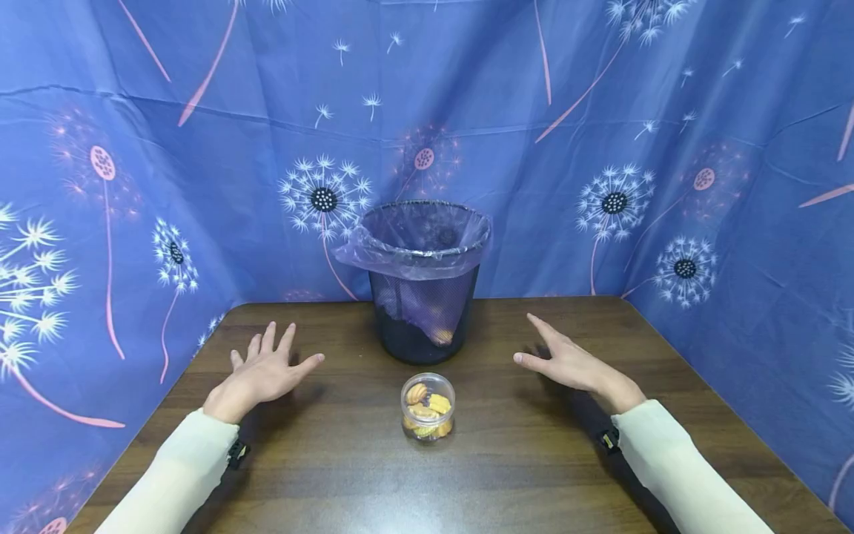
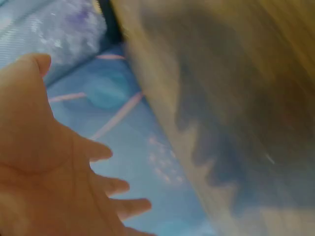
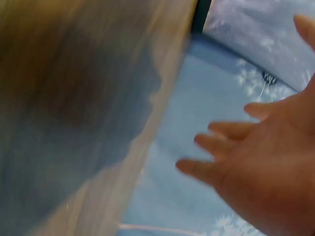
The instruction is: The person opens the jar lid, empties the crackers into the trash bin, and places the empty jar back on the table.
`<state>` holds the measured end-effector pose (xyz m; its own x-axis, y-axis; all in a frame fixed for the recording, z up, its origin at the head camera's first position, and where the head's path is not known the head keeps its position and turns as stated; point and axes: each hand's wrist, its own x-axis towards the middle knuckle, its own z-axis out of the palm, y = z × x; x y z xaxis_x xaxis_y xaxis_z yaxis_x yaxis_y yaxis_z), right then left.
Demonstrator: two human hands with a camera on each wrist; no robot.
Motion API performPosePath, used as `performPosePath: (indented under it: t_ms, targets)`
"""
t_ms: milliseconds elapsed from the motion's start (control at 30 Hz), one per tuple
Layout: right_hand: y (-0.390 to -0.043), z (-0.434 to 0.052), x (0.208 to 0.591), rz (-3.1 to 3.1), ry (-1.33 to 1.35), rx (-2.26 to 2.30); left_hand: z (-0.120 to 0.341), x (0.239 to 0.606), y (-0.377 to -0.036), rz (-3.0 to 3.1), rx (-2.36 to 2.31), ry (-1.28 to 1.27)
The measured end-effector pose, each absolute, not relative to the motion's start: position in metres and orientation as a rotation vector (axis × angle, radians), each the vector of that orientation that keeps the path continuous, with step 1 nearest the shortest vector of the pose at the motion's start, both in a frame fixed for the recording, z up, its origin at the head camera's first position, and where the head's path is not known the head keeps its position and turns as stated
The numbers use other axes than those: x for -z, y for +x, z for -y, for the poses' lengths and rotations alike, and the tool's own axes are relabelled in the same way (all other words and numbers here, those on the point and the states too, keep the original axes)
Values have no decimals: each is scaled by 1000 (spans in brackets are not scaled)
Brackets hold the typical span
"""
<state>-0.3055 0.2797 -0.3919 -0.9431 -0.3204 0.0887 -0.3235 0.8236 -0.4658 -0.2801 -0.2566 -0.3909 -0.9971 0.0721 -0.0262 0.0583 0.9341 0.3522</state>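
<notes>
A small round clear plastic jar (image 1: 428, 423) stands on the wooden table between the two hands. Yellow and orange cookies (image 1: 427, 409) fill much of it. To its left, my left hand (image 1: 265, 371) hovers over the tabletop with fingers spread, holding nothing. On the other side my right hand (image 1: 575, 363) is held above the table, thumb apart from straight fingers, also bare. Both palms show in the wrist views, the left palm (image 2: 44, 162) and the right palm (image 3: 275, 167), with hand shadows on the wood. Neither hand touches the jar.
Behind the jar stands a black mesh trash bin (image 1: 423, 311) lined with a translucent purple bag (image 1: 414, 259); something yellowish shows low inside. A blue dandelion-print cloth (image 1: 507, 148) hangs around the back and sides of the table (image 1: 467, 489).
</notes>
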Motion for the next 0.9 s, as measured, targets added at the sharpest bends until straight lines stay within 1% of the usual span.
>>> performPosePath:
  t_ms: [67, 233, 433, 700, 900]
  targets:
    - [-303, -274, 392, 2972, 637, -836, 247, 385, -276, -3052, -566, 154]
    - [-297, -256, 395, 2958, 797, -909, 222, 373, -267, -3039, -577, 316]
    - [-289, -233, 400, 2952, 993, -950, 197, 372, -261, -2987, -618, 491]
    - [-284, -210, 405, 2972, 1155, -866, 175, 380, -257, -2940, -738, 736]
    - [-282, -202, 404, 2957, 1183, -883, 159, 384, -255, -2901, -790, 814]
